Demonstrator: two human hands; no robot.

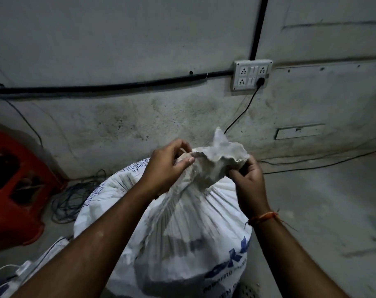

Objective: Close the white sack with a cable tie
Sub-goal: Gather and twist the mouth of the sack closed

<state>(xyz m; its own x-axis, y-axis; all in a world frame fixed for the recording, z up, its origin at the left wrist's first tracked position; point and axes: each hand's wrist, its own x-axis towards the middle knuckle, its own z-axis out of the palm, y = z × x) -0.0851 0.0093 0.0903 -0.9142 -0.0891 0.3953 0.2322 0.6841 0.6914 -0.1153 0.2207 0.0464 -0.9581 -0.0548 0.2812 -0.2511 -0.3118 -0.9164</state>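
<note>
Sack [182,233] stands on the floor by the wall. Your left hand [167,166] and right hand [250,183] both grip its gathered neck [206,168], fingers closed on the cloth.

This looks like a bare storeroom or utility space: beyond the hands rises a stained, unpainted grey concrete wall [139,117] carrying a surface-mounted black conduit pipe [118,84] and a white plastic socket-and-switch board [252,74]. Left of the hands stand a red plastic stool [13,186] and a loose coil of dark wire [73,201] on the grey cement floor [324,211].
</note>
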